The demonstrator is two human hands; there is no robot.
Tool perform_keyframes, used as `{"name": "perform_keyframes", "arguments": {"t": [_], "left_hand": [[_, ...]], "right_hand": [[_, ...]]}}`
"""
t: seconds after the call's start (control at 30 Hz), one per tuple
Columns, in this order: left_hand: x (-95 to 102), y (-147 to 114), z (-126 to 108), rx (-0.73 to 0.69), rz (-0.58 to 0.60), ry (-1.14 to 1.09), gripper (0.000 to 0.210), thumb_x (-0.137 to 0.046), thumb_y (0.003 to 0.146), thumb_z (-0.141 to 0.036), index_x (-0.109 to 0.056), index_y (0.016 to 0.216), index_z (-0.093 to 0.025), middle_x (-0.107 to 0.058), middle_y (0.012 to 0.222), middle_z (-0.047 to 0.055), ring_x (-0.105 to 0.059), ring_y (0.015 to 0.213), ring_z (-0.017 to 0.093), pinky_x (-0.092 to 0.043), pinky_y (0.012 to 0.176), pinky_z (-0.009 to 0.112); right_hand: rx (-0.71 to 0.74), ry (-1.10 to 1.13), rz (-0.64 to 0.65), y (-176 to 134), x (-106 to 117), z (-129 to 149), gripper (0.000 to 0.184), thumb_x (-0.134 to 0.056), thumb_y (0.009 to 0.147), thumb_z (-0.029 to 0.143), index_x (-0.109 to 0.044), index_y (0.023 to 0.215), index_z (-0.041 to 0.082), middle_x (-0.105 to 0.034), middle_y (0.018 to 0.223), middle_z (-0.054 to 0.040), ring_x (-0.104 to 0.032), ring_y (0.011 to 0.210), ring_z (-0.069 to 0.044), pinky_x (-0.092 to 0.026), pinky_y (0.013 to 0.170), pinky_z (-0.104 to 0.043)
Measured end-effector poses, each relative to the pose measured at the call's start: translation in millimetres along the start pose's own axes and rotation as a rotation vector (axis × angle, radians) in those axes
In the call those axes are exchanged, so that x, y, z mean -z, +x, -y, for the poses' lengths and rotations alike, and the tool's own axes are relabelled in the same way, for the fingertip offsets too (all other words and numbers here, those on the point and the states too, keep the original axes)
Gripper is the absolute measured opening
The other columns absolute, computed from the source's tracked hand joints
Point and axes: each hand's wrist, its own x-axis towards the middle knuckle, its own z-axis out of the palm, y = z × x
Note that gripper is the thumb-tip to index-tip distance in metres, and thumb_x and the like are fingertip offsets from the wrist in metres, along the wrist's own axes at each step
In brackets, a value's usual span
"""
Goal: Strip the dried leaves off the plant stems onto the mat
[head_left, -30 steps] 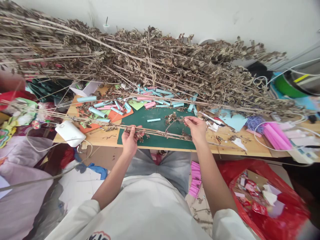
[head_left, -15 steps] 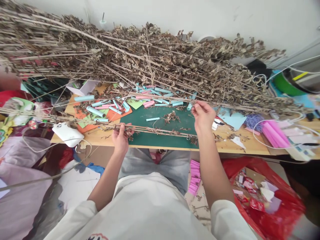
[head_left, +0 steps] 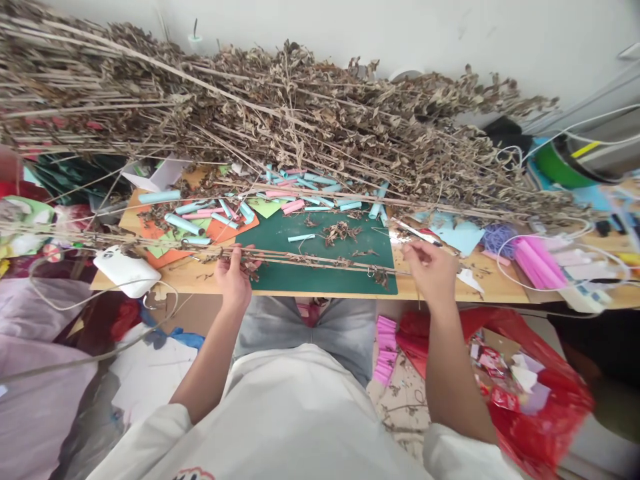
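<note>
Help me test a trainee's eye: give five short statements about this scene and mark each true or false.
1. The left hand grips dry stems. True.
2. The mat is red. False: the mat is green.
3. The right hand is above the mat's left end. False: the right hand is to the right of the mat.
4. The purple yarn lies to the right of the mat. True.
5. The red bag sits on the table. False: the red bag is lower down, off the table.
</note>
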Motion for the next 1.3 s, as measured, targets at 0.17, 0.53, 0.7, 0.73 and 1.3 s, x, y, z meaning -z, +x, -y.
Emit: {"name": "perform_keyframes", "arguments": {"t": [0.17, 0.53, 0.7, 0.73, 1.3], "left_hand": [[-1.3, 3, 5, -0.012, -0.032, 0.063, 0.034, -0.073, 0.077, -0.042, -0.058, 0.095, -0.018, -0.075, 0.086, 0.006, -0.073, 0.066, 0.016, -0.059, 0.057, 0.024], [5.2, 7, 9, -0.025, -0.037, 0.059, 0.028, -0.072, 0.078, -0.037, -0.058, 0.092, -0.016, -0.074, 0.084, 0.006, -0.073, 0.067, 0.015, -0.061, 0.061, 0.026], [5.1, 9, 9, -0.04, -0.052, 0.065, 0.029, -0.073, 0.077, -0.038, -0.057, 0.088, -0.016, -0.074, 0.084, 0.007, -0.071, 0.062, 0.015, -0.059, 0.059, 0.025], [4.4, 9, 9, -0.037, -0.056, 0.07, 0.03, -0.073, 0.077, -0.039, -0.057, 0.088, -0.016, -0.074, 0.083, 0.007, -0.072, 0.063, 0.015, -0.059, 0.058, 0.025], [6.4, 6, 8, -0.033, -0.031, 0.02, 0.03, -0.074, 0.077, -0.039, -0.059, 0.09, -0.017, -0.075, 0.085, 0.007, -0.073, 0.071, 0.016, -0.061, 0.063, 0.027]], "right_hand": [[-0.027, -0.316, 0.004, -68, -24, -5, 0.049, -0.068, 0.075, 0.06, -0.069, 0.102, 0.019, -0.072, 0.088, -0.0082, -0.065, 0.08, -0.024, -0.05, 0.076, -0.036], [-0.061, -0.034, -0.26, -79, -61, -25, 0.025, -0.053, 0.088, 0.038, -0.07, 0.09, 0.019, -0.072, 0.088, -0.0083, -0.067, 0.076, -0.02, -0.055, 0.078, -0.036], [-0.31, 0.25, -0.528, -65, -48, -47, 0.023, -0.064, 0.077, 0.039, -0.069, 0.084, 0.018, -0.07, 0.075, -0.0053, -0.066, 0.068, -0.02, -0.056, 0.07, -0.035], [-0.341, 0.295, -0.592, -61, -44, -49, 0.023, -0.065, 0.075, 0.039, -0.068, 0.083, 0.018, -0.068, 0.073, -0.0041, -0.065, 0.066, -0.02, -0.056, 0.068, -0.035], [0.145, 0.129, -0.001, 13, -77, 26, 0.032, -0.05, 0.091, 0.04, -0.071, 0.106, 0.02, -0.07, 0.112, -0.0099, -0.064, 0.101, -0.021, -0.052, 0.089, -0.036]]}}
